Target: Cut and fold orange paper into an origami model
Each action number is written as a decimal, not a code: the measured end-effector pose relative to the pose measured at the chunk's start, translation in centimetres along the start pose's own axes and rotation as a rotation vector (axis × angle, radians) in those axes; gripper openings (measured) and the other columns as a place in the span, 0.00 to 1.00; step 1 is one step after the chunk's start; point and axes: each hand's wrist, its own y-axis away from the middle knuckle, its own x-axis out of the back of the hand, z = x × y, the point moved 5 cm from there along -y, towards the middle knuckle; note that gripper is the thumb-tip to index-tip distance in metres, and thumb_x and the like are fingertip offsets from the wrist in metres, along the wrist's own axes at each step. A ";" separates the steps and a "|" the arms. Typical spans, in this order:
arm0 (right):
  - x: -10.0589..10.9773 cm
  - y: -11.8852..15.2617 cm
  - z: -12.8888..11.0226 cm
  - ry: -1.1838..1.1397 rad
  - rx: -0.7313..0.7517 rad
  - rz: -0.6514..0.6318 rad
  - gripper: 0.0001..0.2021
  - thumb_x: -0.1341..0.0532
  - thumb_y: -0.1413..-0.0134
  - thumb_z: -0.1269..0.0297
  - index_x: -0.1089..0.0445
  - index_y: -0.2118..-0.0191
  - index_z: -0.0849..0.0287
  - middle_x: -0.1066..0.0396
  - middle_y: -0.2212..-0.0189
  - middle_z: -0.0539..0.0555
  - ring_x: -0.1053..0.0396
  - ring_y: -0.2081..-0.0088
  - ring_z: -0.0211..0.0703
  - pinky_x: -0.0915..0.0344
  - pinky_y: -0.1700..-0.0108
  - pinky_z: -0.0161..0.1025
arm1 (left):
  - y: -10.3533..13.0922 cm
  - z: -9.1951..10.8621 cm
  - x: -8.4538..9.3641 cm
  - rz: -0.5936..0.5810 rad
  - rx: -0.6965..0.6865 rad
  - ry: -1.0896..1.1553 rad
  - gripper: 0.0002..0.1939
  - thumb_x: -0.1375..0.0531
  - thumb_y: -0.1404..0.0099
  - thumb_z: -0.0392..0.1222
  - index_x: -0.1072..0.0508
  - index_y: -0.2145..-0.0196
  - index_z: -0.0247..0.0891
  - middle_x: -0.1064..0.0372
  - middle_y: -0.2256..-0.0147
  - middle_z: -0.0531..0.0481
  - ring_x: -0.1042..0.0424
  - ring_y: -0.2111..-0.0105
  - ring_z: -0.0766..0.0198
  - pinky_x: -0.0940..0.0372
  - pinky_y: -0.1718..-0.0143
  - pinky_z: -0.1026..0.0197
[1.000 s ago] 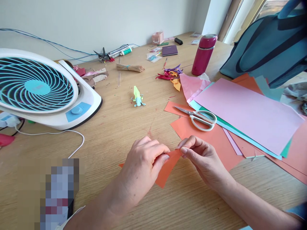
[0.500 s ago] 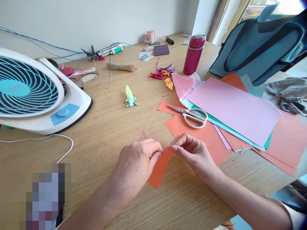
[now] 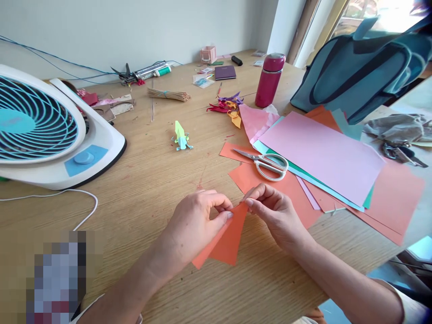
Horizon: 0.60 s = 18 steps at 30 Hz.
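Observation:
Between my two hands is a folded piece of orange paper [image 3: 230, 243], its lower flaps spread apart above the wooden table. My left hand [image 3: 199, 220] pinches its upper left edge between thumb and fingers. At the top corner, my right hand [image 3: 278, 216] grips the same paper with thumb and forefinger. White-handled scissors [image 3: 270, 167] lie just beyond my right hand, on orange sheets [image 3: 249, 177]. Farther off stands a small folded paper figure [image 3: 181, 136] in yellow-green and light blue.
On the left stand a white and blue fan [image 3: 101, 164] and its white cord [image 3: 96, 202]. A stack of coloured paper [image 3: 324, 153], a magenta flask [image 3: 270, 81] and a blue-grey bag [image 3: 351, 76] occupy the right. Thin sticks [image 3: 168, 94] lie bundled at the back.
The orange paper has turned and its folded flaps have opened apart, so a second flap now shows at the left. Both hands keep their pinch, and the view has shifted slightly.

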 end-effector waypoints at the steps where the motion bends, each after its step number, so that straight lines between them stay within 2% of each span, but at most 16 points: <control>1: 0.1 -0.1 0.0 0.000 0.004 0.004 0.10 0.30 0.47 0.61 0.29 0.70 0.57 0.30 0.73 0.48 0.36 0.71 0.33 0.37 0.67 0.31 | -0.1 -0.2 -0.2 -0.030 0.030 0.061 0.05 0.39 0.37 0.40 0.23 0.70 0.43 0.28 0.73 0.58 0.33 0.73 0.67 0.43 0.70 0.64; 3: 0.2 -0.2 -0.1 -0.010 0.010 0.010 0.09 0.29 0.49 0.61 0.29 0.69 0.57 0.31 0.72 0.48 0.37 0.70 0.32 0.38 0.66 0.31 | -0.3 -0.5 -0.5 -0.078 0.091 0.158 0.06 0.39 0.38 0.42 0.23 0.70 0.42 0.29 0.75 0.58 0.36 0.76 0.68 0.45 0.73 0.65; 6: 0.0 -0.2 0.0 -0.030 -0.006 -0.013 0.11 0.27 0.51 0.63 0.29 0.66 0.56 0.33 0.71 0.47 0.36 0.68 0.33 0.37 0.65 0.31 | -0.3 -0.7 -0.6 -0.084 0.137 0.224 0.07 0.39 0.38 0.43 0.22 0.71 0.41 0.31 0.76 0.58 0.37 0.76 0.68 0.45 0.75 0.66; 13: -0.6 -0.1 0.4 0.047 -0.054 -0.044 0.15 0.27 0.54 0.61 0.30 0.62 0.55 0.42 0.75 0.44 0.45 0.73 0.33 0.43 0.73 0.30 | -0.4 -0.6 -0.9 -0.076 0.125 0.284 0.07 0.39 0.39 0.41 0.22 0.71 0.39 0.30 0.76 0.56 0.38 0.76 0.68 0.46 0.75 0.66; 18: -0.6 -0.2 0.3 0.064 -0.073 -0.047 0.15 0.27 0.54 0.59 0.30 0.62 0.55 0.44 0.77 0.44 0.45 0.74 0.34 0.44 0.73 0.32 | -0.5 -0.7 -1.1 -0.084 0.098 0.273 0.07 0.40 0.39 0.41 0.22 0.71 0.39 0.31 0.76 0.56 0.39 0.76 0.68 0.46 0.75 0.65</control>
